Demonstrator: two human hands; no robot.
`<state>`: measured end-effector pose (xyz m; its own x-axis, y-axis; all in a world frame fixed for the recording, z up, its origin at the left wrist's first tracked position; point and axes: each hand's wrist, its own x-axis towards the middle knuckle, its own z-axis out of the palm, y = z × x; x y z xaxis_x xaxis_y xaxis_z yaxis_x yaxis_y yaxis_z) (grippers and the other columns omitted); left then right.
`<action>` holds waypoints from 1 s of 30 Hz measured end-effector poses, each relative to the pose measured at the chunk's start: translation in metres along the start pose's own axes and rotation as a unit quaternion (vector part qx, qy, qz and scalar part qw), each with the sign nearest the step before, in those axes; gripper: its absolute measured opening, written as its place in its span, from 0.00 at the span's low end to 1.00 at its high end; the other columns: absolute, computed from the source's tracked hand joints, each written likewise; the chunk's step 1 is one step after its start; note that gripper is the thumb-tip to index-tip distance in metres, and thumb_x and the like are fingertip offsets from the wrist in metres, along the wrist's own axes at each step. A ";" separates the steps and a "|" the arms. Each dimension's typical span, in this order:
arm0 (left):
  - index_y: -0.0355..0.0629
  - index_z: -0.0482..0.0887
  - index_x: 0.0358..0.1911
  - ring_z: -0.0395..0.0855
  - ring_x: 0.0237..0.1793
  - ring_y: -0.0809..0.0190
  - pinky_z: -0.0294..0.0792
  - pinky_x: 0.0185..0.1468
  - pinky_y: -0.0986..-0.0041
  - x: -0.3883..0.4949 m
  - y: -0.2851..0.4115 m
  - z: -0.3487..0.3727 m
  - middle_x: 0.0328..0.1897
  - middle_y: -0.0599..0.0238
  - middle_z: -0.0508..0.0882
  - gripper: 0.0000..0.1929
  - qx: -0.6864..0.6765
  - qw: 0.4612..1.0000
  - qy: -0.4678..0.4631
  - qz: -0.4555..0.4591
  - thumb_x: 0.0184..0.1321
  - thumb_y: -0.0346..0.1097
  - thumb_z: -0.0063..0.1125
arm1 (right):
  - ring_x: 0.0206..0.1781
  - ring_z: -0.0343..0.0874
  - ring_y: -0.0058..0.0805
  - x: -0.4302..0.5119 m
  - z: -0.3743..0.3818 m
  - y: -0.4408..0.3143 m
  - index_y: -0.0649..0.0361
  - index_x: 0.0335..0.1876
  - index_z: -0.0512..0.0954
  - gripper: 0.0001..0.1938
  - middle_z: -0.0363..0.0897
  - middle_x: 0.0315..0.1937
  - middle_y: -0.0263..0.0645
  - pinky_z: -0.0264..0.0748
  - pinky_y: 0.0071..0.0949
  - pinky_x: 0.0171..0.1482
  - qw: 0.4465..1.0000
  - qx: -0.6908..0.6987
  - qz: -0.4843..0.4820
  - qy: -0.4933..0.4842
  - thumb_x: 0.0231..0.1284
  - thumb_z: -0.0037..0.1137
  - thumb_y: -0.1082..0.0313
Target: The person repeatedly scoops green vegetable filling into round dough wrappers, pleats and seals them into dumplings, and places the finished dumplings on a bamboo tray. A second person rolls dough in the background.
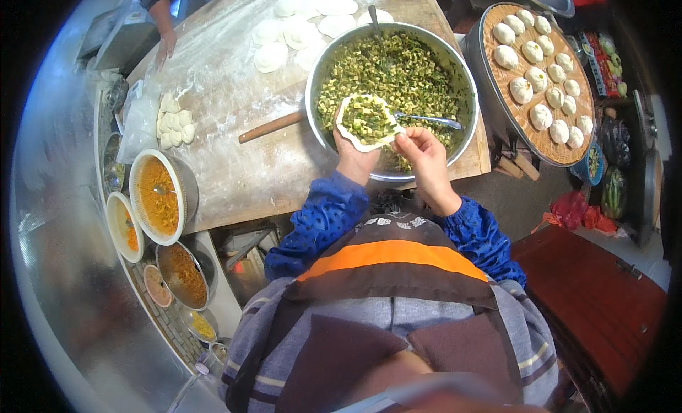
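My left hand (pixel 356 160) cups a round dough wrapper (pixel 351 136) heaped with chopped green and pale yellow filling. The thumb and fingers of my right hand (pixel 426 157) pinch the wrapper's right edge. Both hands are over the near side of a large metal bowl (pixel 474 93) of the same diced filling (pixel 410 56). A spoon (pixel 431 120) lies on the filling just beyond my right hand, and a second utensil handle (pixel 374 21) leans at the bowl's far rim. Flat dough rounds (pixel 301 33) lie on the floured wooden board (pixel 229 93) beyond the bowl.
A wooden handle (pixel 272 127) sticks out left of the bowl. Dough pieces (pixel 175 122) sit at the board's left. Containers of orange filling (pixel 160 200) stand at lower left. Filled buns (pixel 533 51) cover a woven tray (pixel 498 29) at right. Another person's hand (pixel 167 44) rests at the far left.
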<state>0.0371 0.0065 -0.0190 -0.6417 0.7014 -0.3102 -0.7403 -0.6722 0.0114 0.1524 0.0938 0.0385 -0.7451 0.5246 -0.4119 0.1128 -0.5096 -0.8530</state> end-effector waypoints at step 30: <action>0.42 0.80 0.42 0.85 0.40 0.59 0.80 0.44 0.65 -0.024 -0.004 0.012 0.40 0.60 0.86 0.13 0.131 0.984 0.088 -0.082 0.66 0.45 0.52 | 0.40 0.76 0.14 0.008 -0.015 -0.008 0.65 0.47 0.77 0.08 0.79 0.38 0.29 0.72 0.16 0.45 0.997 -0.022 -0.040 -0.069 0.66 0.55 0.72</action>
<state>0.0533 -0.0051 -0.0001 -0.4824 0.7276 -0.4877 -0.8718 -0.4532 0.1860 0.1555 0.1123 0.0378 -0.8363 0.4614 -0.2962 0.0758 -0.4378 -0.8959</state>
